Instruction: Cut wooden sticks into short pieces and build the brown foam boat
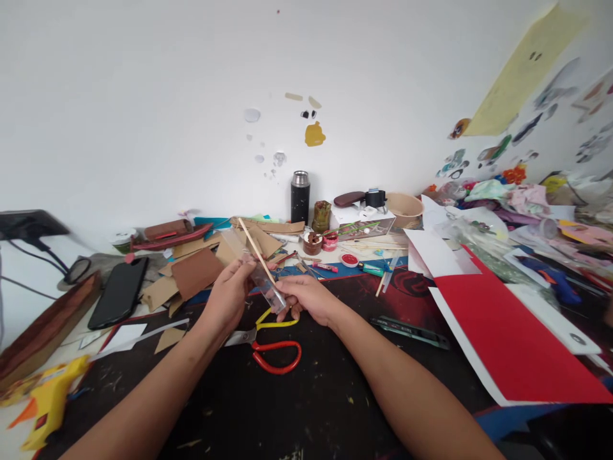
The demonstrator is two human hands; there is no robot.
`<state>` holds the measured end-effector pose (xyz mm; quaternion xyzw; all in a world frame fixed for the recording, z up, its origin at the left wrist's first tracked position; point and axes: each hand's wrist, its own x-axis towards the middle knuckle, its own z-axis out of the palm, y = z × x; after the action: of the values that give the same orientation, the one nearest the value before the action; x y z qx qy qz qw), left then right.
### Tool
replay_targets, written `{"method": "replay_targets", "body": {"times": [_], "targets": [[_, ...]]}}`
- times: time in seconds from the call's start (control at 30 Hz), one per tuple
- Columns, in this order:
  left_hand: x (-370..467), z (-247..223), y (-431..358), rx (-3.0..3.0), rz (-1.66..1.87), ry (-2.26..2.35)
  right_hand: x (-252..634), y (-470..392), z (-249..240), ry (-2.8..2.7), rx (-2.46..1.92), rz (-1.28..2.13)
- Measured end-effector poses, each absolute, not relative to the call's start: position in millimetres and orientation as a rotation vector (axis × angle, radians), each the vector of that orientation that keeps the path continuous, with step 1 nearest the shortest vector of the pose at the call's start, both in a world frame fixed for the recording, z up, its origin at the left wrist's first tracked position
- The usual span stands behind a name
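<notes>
My left hand (pixel 232 295) is closed on the upper part of a clear plastic strip (pixel 262 281), which slants down to the right. A thin pale wooden stick (pixel 252 243) lies along the strip, its upper end rising above my fingers. My right hand (pixel 309 298) pinches the stick's lower end near the strip's lower end, some fingers curled beneath. Whether the stick is inside the plastic or on top of it, I cannot tell. Just below my hands, scissors (pixel 276 356) with one red and one yellow handle lie on the black mat (pixel 287 409).
A yellow glue gun (pixel 52 399) and black phone (pixel 119 294) lie at left, near brown cardboard pieces (pixel 196 273). Behind my hands stands a black flask (pixel 300 201). A dark cutter knife (pixel 409 332) and a red sheet (pixel 507 338) lie at right.
</notes>
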<state>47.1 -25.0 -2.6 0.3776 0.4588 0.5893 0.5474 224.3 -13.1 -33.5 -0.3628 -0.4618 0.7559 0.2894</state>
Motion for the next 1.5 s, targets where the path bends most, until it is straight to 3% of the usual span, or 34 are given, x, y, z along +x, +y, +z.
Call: {"method": "replay_targets", "body": {"times": [1.5], "targets": [[41.0, 11.6, -25.8, 0.957, 1.589, 1.080, 230.2, -5.9, -27.6, -1.025, -0.903, 1.757]]}}
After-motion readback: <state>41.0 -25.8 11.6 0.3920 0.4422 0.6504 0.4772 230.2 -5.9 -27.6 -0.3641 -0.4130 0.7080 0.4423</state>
